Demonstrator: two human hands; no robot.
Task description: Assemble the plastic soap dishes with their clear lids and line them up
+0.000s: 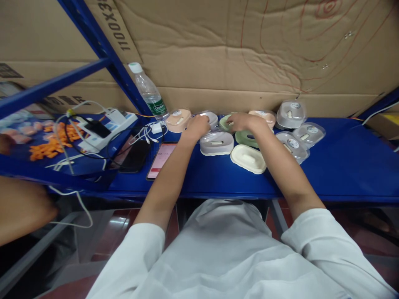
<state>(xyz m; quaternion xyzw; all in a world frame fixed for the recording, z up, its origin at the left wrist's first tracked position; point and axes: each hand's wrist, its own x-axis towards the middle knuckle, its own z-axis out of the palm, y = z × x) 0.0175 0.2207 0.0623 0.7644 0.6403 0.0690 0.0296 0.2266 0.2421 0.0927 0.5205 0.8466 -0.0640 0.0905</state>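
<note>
My left hand [198, 126] is at the back of the blue table, its fingers curled at the edge of a grey oval case [213, 119]. To its right my right hand [243, 123] grips a light green oval case piece [224, 123] by its right side. Another green oval piece [246, 139] lies under my right wrist, partly hidden. Nearer me sit a lilac-grey oval case [217, 143] and a cream oval tray [248, 158] with a raised middle. A peach case [178, 120] stands left of my left hand. The fingertips of both hands are partly hidden.
Clear-lidded grey cases [291, 113] sit at the right, a peach one [263, 117] behind my right wrist. At left are a bottle [149, 91], a lit phone [161, 160], a dark phone [135, 155], a power strip [109, 128], cables and orange pieces [46, 150]. Another person's arm [25, 209] reaches in.
</note>
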